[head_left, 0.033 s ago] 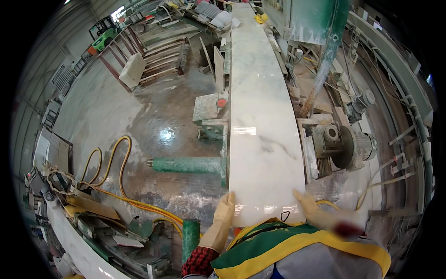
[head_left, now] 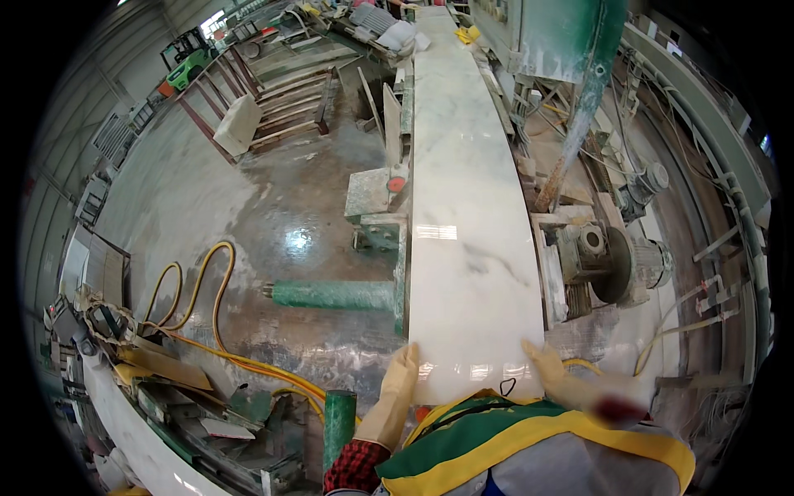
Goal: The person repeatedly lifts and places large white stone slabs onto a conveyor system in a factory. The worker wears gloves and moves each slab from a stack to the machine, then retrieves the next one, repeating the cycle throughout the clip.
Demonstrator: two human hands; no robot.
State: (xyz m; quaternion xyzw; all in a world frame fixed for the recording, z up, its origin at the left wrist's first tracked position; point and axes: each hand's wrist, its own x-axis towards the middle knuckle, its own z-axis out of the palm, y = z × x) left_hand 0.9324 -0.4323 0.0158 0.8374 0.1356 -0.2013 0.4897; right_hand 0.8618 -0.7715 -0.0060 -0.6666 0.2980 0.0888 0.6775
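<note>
Both gloved hands rest on the near end of a long white marble slab (head_left: pixel 473 240), which lies flat along a green machine bed and runs away to the far end of the workshop. The left hand (head_left: pixel 403 372) lies open at the slab's near left corner, fingers spread along the edge and thumb on top; its grip closes on nothing, it only presses against the stone. The right hand (head_left: pixel 550 368) sits at the near right corner, also flat and open, fingers pointing inward over the polished face. Just right of the slab stands a motor with a round grinding wheel (head_left: pixel 616 264), close beside the stone's edge, and a green slanted post (head_left: pixel 583 107) rises farther along that side. On the left a green roller arm (head_left: pixel 335 295) juts out from the bed over the wet concrete floor (head_left: pixel 248 207), where a yellow hose (head_left: pixel 207 306) loops near piled offcuts and tools at the near left.
</note>
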